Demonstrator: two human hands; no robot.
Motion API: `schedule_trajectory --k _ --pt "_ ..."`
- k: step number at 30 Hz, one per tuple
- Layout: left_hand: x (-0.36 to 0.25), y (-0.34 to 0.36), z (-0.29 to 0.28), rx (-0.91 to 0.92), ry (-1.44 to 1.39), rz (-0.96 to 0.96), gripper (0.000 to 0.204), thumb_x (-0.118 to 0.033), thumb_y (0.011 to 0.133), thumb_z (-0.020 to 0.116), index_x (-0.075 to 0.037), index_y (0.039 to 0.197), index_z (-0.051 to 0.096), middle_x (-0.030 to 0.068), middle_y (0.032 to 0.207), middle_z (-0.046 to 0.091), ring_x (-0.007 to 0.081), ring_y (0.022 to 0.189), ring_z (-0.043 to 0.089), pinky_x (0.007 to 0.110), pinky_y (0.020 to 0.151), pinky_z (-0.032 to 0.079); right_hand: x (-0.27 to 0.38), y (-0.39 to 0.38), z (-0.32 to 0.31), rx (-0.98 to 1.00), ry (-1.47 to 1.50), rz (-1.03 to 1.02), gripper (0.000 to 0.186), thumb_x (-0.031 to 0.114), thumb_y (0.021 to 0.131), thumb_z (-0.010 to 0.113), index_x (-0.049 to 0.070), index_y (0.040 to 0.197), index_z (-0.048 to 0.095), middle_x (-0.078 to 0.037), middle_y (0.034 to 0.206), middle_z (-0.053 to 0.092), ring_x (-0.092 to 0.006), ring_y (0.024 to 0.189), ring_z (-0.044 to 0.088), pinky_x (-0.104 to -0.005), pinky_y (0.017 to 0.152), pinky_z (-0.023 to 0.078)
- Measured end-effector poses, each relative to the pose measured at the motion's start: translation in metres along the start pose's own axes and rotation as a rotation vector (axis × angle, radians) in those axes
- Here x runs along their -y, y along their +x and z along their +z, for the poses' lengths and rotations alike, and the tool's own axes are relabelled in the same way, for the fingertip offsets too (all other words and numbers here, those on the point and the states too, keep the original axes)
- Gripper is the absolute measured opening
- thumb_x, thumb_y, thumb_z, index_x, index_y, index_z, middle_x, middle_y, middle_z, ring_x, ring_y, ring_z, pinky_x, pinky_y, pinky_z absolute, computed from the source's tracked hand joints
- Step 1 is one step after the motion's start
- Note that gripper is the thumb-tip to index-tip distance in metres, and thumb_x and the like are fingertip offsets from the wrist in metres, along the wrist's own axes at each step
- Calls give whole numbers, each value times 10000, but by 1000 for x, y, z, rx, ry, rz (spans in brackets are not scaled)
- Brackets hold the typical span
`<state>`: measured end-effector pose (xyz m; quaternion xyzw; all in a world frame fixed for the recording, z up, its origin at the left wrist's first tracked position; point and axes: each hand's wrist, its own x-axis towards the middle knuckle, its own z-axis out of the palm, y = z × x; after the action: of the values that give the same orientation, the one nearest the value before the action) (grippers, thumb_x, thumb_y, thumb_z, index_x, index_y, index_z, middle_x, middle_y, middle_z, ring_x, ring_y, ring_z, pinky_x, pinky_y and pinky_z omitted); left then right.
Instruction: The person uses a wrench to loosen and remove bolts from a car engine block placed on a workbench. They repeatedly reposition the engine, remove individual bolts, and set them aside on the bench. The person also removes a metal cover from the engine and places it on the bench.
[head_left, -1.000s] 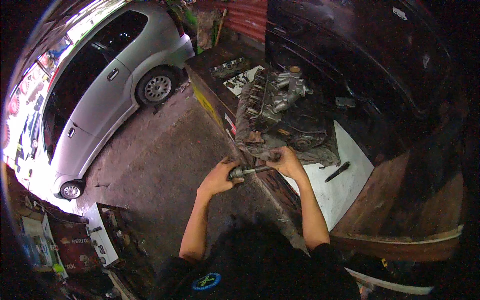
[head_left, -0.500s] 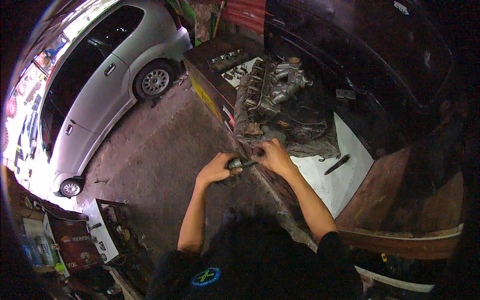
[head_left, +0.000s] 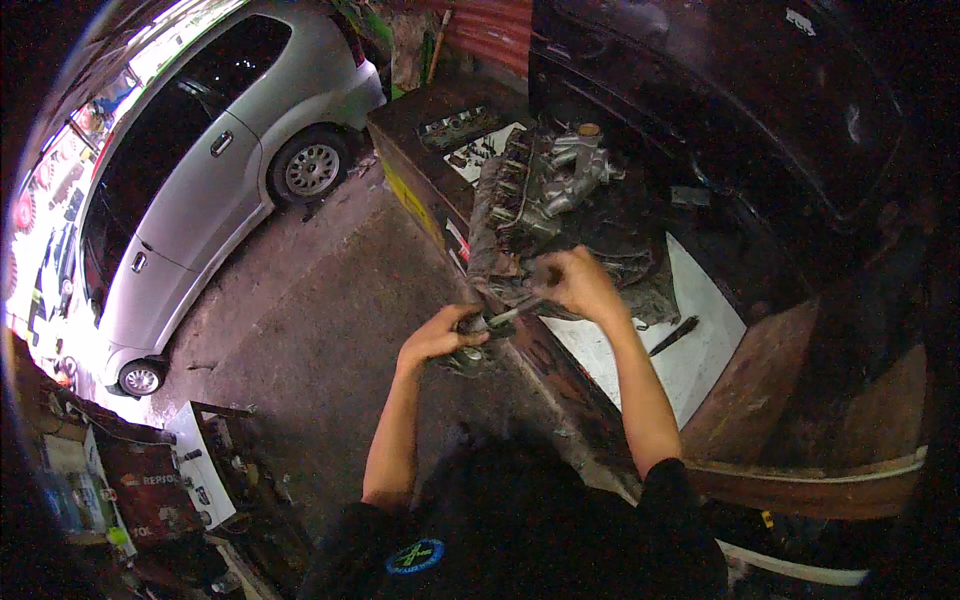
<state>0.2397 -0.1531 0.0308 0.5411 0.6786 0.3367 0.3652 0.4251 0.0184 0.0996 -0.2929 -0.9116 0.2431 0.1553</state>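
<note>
My left hand is closed around a small, silvery, roughly cylindrical metal part at the bench's edge. From it a thin pale rod slants up to my right hand, whose fingers are pinched at its far end. Blur hides the exact kind of both pieces and how they join. Just beyond my hands lies a greasy engine cylinder head with a grey cast-metal manifold beside it. A dark, slim tool rests to the right of my right forearm.
A white sheet covers part of the bench. Small metal parts lie on another white sheet farther back, near a long metal part. A silver car stands to the left on the bare floor. Boxes sit at lower left.
My right hand has moved up and to the right, away from my left hand. The pale rod now shows between them, where a dark, thicker piece showed before.
</note>
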Motion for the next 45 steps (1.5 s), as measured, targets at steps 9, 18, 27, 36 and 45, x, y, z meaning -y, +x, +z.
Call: schedule_trajectory --k 9,18,27,36,45 --pt "87 19 5 -466 -1041 -212 468 -260 825 576 25 1165 424 133 1007 575 262 944 548 388 860 412 -39 -12 -14 -247 135 120 362 347 744 651 29 913 619 -169 898 607 -290 836 561 -349 768 418" --pt "50 8 7 -335 -1828 85 318 -266 890 445 -12 1063 527 137 1065 569 283 968 555 444 833 459 28 -77 26 -127 411 94 303 208 756 650 26 984 568 -123 896 608 -240 841 572 -337 751 441" --pt "22 7 15 -346 -1850 78 337 -263 904 397 -16 1115 490 129 1082 567 295 935 569 446 794 475 72 -92 8 -193 254 40 281 183 741 640 28 966 575 -172 911 611 -298 794 611 -350 722 483" --pt "12 11 18 -549 -1495 170 333 -230 868 505 -15 1118 460 106 1020 574 243 889 586 384 752 501 48 -82 49 -243 236 16 255 152 730 651 -2 925 592 -159 870 628 -256 803 616 -316 717 466" --pt "11 6 11 -672 -1271 -35 518 -270 856 543 -45 1266 321 107 1126 509 211 903 571 342 728 499 32 -68 61 -141 552 58 273 180 746 651 -23 915 583 -142 865 625 -208 828 584 -302 765 428"
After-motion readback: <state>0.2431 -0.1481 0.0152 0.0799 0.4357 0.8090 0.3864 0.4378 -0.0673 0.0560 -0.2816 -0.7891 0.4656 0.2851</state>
